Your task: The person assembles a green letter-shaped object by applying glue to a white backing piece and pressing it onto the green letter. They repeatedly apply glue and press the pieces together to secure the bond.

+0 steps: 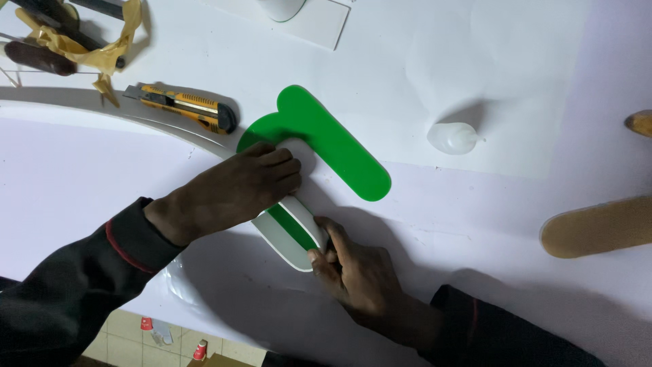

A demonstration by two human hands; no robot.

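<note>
Left hand (238, 187) pressed flat on the green acrylic shape (326, 139); right hand (353, 268) pinches the white strip (288, 238) at its lower rounded end.

One green letter shape (319, 139), one utility knife (183, 107), one white bottle (451, 138).

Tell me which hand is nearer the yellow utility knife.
Left. The left hand lies just below and right of the utility knife, pressing the green plastic piece; the right hand sits farther down.
</note>
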